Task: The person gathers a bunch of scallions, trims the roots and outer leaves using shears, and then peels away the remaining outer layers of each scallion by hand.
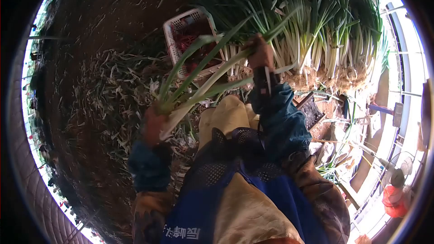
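1. The left hand (155, 124) is grasping green onions (217, 73) with a clenched grip, their leaves fanning upward.
2. The right hand (261, 54) is closing its grip around a stalk (slightly blurred), so the onions are hanging between both hands, above the lap.
3. A plastic basket (170, 45) is sitting beyond them, containing red strands.
4. A big stack of leafy stalks (316, 31) is standing beside it.

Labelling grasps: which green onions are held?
The few onions slanting past the basket between left hand and right hand; the others are massed in the pile.
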{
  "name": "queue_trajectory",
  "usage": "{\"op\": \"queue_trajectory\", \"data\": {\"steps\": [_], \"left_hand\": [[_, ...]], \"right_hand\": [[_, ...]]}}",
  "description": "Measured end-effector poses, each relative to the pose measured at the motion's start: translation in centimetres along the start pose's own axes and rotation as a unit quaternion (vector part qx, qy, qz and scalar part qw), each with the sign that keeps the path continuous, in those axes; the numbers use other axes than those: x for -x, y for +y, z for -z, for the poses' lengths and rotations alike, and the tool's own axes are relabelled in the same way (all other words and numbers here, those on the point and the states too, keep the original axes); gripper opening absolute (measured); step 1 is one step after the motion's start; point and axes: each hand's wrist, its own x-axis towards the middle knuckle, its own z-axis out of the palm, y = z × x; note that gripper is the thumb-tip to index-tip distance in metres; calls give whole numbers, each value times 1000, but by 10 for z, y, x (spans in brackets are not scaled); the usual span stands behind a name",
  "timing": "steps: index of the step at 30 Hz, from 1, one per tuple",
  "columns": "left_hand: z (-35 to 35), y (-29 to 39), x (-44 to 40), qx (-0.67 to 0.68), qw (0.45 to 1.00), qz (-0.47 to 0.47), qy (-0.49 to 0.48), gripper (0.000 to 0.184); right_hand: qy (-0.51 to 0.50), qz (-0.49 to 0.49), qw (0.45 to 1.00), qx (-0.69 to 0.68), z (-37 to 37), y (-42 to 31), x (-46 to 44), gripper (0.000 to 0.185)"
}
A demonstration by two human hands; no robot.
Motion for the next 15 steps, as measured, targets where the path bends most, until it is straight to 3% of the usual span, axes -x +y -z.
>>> {"op": "queue_trajectory", "data": {"steps": [1,2,4,5,6,7,8,9,10,12,13,15], "left_hand": [[18,-10,8,-27,999,23,24,31],[40,-23,14,-56,996,46,47,30],[85,-104,6,-220,963,148,51,30],[109,-133,3,-301,932,193,55,31],[130,-142,19,-240,953,161,92,32],[150,-149,45,-178,967,132,128,33],[168,-162,63,-165,965,135,150,34],[186,-179,81,-192,952,168,169,34],[204,-200,100,-213,939,194,185,35],[237,-240,128,-250,908,260,213,37],[247,-257,136,-265,891,294,220,38],[249,-277,137,-292,855,365,226,40]], "right_hand": [[0,36,999,13,7,-8,-12,7],[25,-11,1000,-12,10,-16,-21,7],[-38,138,962,231,20,-23,-25,8],[-59,159,961,220,22,-32,-31,9],[-81,179,958,209,23,-41,-38,10],[-88,141,983,73,29,-59,-46,11],[-67,212,970,96,25,-82,-41,12],[-70,205,971,105,28,-122,-46,14],[-74,175,982,23,41,-163,-64,15],[-30,343,905,248,36,-213,-36,12],[23,281,957,65,13,-225,-3,11],[-6,357,925,131,24,-246,12,9]]}}
